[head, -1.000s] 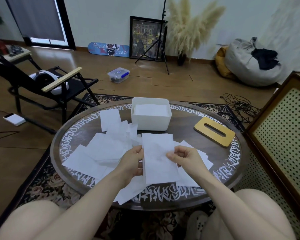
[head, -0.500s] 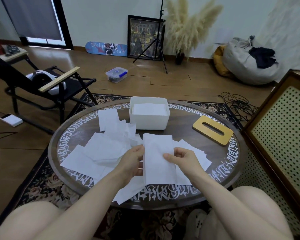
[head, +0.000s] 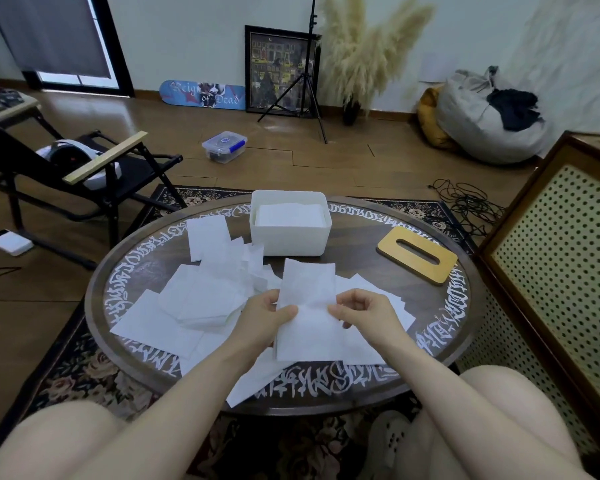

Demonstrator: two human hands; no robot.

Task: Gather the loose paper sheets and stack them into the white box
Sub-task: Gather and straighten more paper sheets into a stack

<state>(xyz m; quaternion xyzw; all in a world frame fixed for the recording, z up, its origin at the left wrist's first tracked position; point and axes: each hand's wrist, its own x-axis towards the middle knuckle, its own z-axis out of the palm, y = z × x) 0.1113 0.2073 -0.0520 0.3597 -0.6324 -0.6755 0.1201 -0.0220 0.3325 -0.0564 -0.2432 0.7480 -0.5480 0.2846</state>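
Observation:
A long white paper sheet (head: 309, 306) is held over the near middle of the round table. My left hand (head: 265, 315) pinches its left edge and my right hand (head: 362, 311) pinches its right edge. Several loose white sheets (head: 201, 296) lie scattered on the table to the left, under my hands and to the right. The white box (head: 290, 242) stands at the far side of the table with a stack of paper inside it.
A wooden lid with a slot (head: 417, 258) lies on the right of the dark round table (head: 361, 237). A black folding chair (head: 84, 181) stands to the left and a perforated cabinet (head: 561, 258) to the right. My knees are under the near edge.
Both hands have drawn closer together on the sheet, which now creases across its middle. The view has shifted slightly.

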